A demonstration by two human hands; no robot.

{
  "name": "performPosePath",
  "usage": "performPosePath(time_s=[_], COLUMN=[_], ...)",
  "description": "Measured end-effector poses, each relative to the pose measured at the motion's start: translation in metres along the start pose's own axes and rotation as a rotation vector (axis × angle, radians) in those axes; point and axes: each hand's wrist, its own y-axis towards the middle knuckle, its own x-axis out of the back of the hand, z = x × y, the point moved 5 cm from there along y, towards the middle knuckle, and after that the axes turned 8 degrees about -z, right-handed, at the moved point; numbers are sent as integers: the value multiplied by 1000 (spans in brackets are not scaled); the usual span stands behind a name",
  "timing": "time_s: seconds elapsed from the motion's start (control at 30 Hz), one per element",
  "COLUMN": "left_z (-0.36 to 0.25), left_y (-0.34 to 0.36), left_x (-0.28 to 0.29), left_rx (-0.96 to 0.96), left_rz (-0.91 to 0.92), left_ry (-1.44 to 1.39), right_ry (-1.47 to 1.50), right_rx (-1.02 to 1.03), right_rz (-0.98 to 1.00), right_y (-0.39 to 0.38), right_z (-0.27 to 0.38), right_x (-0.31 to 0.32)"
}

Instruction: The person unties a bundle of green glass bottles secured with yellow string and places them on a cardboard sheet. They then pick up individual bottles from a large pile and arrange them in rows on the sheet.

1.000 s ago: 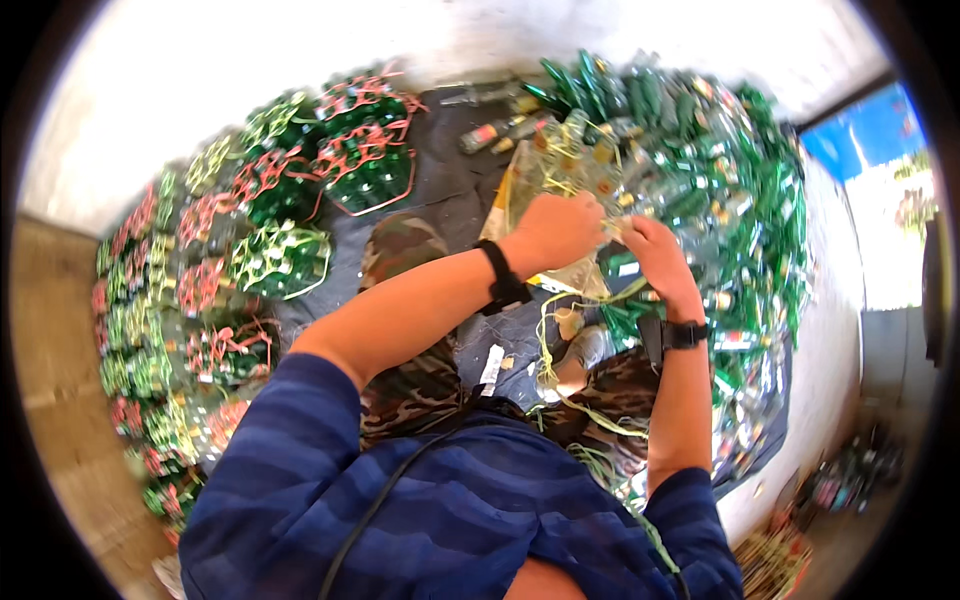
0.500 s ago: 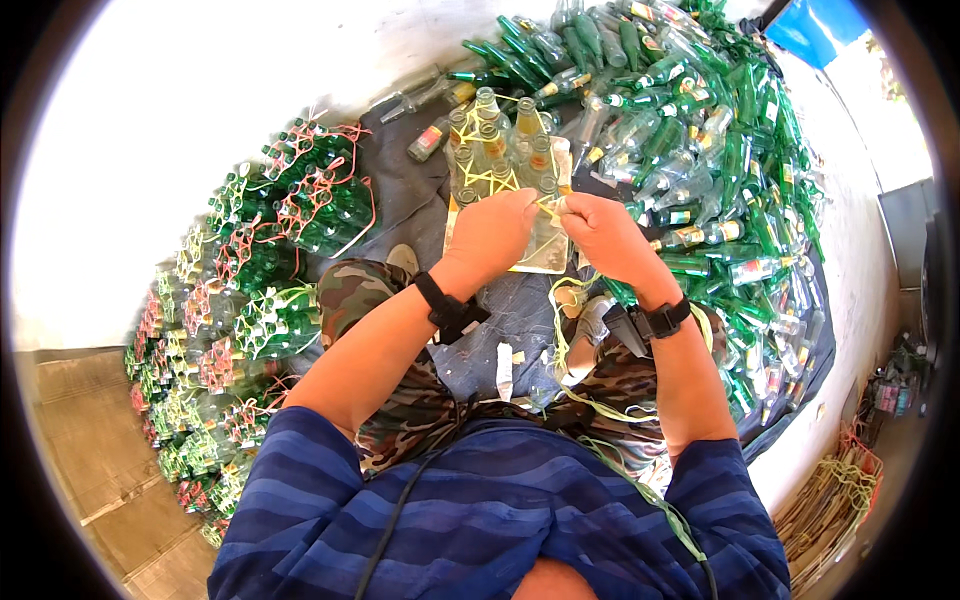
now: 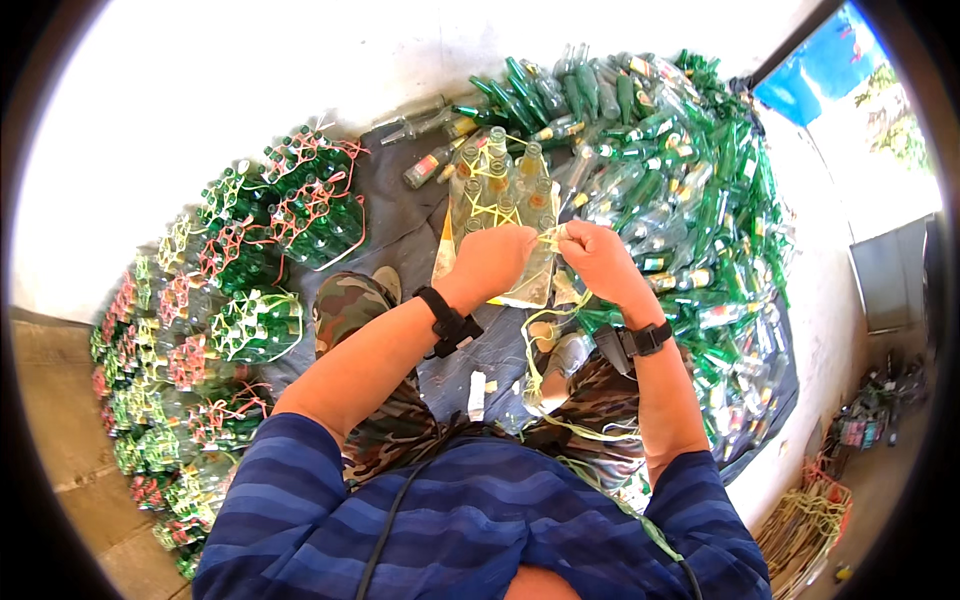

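A cluster of clear glass bottles [image 3: 498, 180] stands upright on a yellow and white board [image 3: 442, 255], with yellow strapping criss-crossed round the necks. My left hand [image 3: 490, 262] is closed at the cluster's near side, pinching the yellow strap [image 3: 549, 238]. My right hand [image 3: 600, 262], just right of it, also has thumb and fingers pinched on the strap. Loose strands [image 3: 535, 365] trail down past my right leg. The lower bottles are partly hidden behind my hands.
Bundles of bottles [image 3: 315, 225] tied with pink and yellow strapping line the left side. Loose green and clear bottles [image 3: 690, 220] are heaped on the right, on dark sheeting [image 3: 400, 200]. A white wall [image 3: 300, 50] rises behind. A basket of sticks [image 3: 800, 525] sits lower right.
The head view has shifted, so the cluster and hands appear further left than a second ago. Both hands remain closed at the strap on the cluster's near side, with only small movements.
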Motion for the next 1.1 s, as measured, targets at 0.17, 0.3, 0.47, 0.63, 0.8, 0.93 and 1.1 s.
performPosePath(time_s=[0.17,0.3,0.47,0.63,0.8,0.93,1.1], left_z=[11,12,10,10,10,10,9], left_y=[6,6,0,5,6,7,6], left_x=[-9,-11,-6,-6,-7,-8,-3], left_rx=[-30,-23,17,9,11,29,21], left_rz=[3,-3,24,70,83,93,100], left_ry=[26,-16,4,9,2,-5,5], right_ry=[-232,-217,-222,-144,-9,52,129], right_rx=[256,280,181,25,-154,-171,-170], right_rz=[-12,-42,-58,5,73,108,112], right_y=[43,60,70,70,70,70,75], right_z=[25,19,-1,-31,-43,-51,-64], right_x=[2,-2,-15,-11,-9,-10,-15])
